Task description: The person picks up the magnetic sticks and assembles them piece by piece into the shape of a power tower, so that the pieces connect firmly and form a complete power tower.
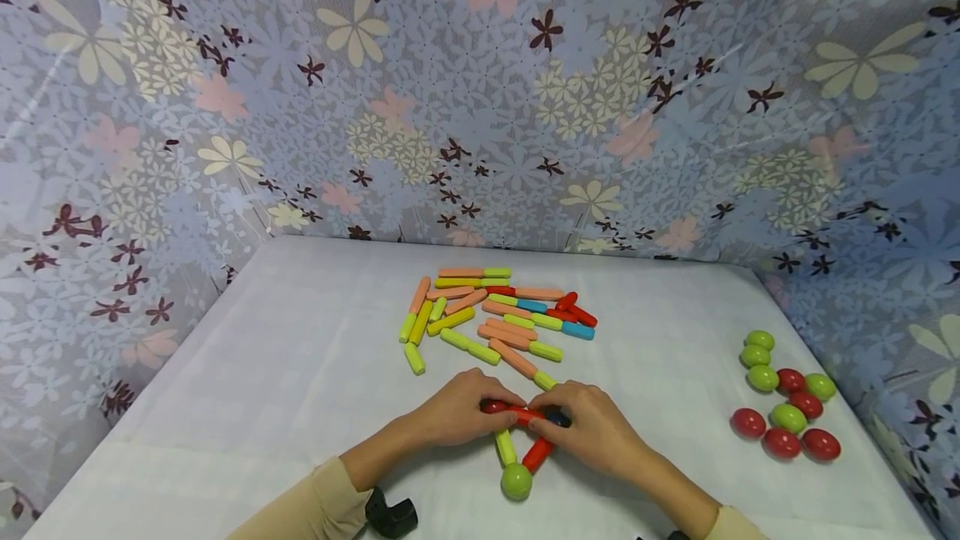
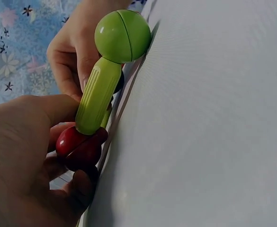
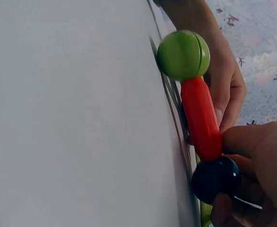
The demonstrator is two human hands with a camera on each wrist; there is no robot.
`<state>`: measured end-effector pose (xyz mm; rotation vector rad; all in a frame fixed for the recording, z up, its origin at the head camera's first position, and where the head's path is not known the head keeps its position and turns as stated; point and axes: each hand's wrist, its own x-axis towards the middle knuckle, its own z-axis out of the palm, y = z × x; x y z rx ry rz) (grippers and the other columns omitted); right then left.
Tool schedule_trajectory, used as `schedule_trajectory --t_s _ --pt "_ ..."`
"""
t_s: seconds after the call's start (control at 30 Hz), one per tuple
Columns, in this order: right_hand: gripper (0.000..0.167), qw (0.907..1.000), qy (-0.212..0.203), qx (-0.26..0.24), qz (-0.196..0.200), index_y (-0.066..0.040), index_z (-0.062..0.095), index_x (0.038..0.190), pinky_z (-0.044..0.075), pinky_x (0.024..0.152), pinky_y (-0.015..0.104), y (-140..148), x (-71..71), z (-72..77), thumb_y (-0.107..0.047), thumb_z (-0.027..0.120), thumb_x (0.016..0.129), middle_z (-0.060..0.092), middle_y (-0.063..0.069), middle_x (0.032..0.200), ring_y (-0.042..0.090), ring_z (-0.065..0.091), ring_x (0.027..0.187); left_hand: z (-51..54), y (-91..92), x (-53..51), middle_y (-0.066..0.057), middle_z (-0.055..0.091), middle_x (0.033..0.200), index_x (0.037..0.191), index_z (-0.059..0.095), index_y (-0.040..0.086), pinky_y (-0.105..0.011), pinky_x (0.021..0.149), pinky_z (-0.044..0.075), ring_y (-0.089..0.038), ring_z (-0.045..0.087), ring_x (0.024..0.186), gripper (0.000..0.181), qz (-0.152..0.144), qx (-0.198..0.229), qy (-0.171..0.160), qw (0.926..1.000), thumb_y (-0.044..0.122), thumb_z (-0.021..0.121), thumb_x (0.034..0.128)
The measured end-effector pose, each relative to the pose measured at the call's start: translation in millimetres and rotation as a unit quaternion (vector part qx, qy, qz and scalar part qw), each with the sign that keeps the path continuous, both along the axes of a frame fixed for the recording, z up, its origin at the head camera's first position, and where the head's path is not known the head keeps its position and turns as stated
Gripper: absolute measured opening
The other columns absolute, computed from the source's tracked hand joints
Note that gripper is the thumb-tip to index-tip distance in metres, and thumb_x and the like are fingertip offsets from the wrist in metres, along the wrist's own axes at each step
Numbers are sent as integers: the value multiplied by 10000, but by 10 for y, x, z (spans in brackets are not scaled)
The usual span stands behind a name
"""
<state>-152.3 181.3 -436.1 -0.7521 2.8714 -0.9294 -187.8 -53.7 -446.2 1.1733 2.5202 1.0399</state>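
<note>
A triangle of toy rods and balls lies on the table between the hands. My left hand (image 1: 461, 411) grips the red ball (image 2: 79, 149) at one corner. My right hand (image 1: 592, 427) pinches the dark blue ball (image 3: 216, 178) at another. Between these two balls runs a red rod (image 1: 523, 417), partly covered by fingers. A green ball (image 1: 516, 482) forms the corner nearest the body. To it, a yellow-green rod (image 2: 98, 97) leads from the red ball, and a second red rod (image 3: 201, 118) leads from the dark blue ball.
Beyond the hands lie many loose rods (image 1: 513, 336) in orange, yellow, green, red and blue. Several green and red balls (image 1: 787, 419) sit at the table's right side. A floral curtain (image 1: 480, 107) rises behind the white table (image 1: 247, 373).
</note>
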Motion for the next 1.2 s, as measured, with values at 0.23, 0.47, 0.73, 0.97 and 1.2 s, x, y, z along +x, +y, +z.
schedule_trajectory --t_s 0.23,0.47,0.73,0.97,1.2 --pt "123 9986 151 -93 -504 -313 738 938 442 796 354 -48 34 -28 -365 755 828 610 -269 877 27 542 843 -1 9 16 188 674 936 1126 737 195 -196 729 460 48 576 840 245 69 261 -24 9996 313 647 931" --pt "137 9981 -44 -424 -438 -273 726 992 477 818 362 -7 -9 15 -335 721 870 631 -213 963 48 577 882 1 -2 16 194 661 902 1083 746 221 -221 703 454 11 559 817 230 618 162 -228 9977 351 639 926" --pt "260 9969 -366 -155 680 -195 669 1155 518 737 237 176 -102 136 -145 688 901 605 -128 1149 70 567 1022 30 -10 0 177 646 946 1040 733 269 -315 843 459 -48 570 930 296 1259 118 -770 9890 354 451 1011" --pt "229 9995 176 -199 186 -175 691 1126 515 714 256 206 -135 108 -106 667 909 599 -123 1126 70 567 952 21 -3 -12 160 625 790 994 727 247 -258 700 466 -42 561 764 223 1130 -132 -754 9906 406 579 941" --pt "167 9930 842 711 -432 -217 714 961 505 776 289 239 -190 21 -185 786 813 603 -140 957 35 553 857 54 7 7 144 587 680 1042 690 259 -231 551 409 -45 521 630 320 762 -667 -680 9925 510 677 844"
